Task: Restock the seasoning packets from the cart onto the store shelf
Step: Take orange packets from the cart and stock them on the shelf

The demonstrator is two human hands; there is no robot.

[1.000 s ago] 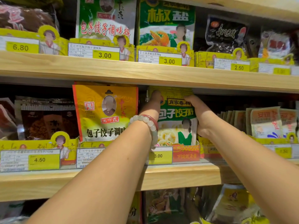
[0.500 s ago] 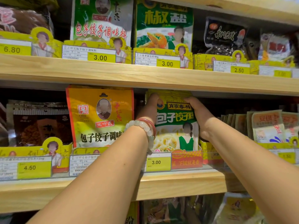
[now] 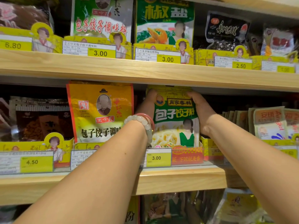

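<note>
Wooden store shelves are filling the view, each shelf edge (image 3: 145, 70) fronted by yellow card trays and price tags. At the far left of the middle shelf, dark brown packets (image 3: 40, 120) are standing behind a tag reading 4.50. Next along, an orange-yellow packet (image 3: 100, 112) is showing a red seal "王守义" and black writing that starts "包子饺子调". Its tag is partly hidden by the forearm.

The left hand (image 3: 148, 102), with a pale bead bracelet (image 3: 142, 122) at the wrist, is gripping the left edge of the green seasoning packet (image 3: 174, 117). The right hand (image 3: 200, 109) is curling its fingers over the top right corner. The packet is standing upright in its tray slot above a 3.00 tag (image 3: 158, 158), just under the upper shelf. It is reading "肖家香料" and "包子饺子料".

It is looking light and floppy, a glossy film pouch likely to buckle or slip, so holding both side edges near the top seems sensible. Further right, pale packets (image 3: 268, 123) are standing in a row, their writing too blurred to read.
</note>
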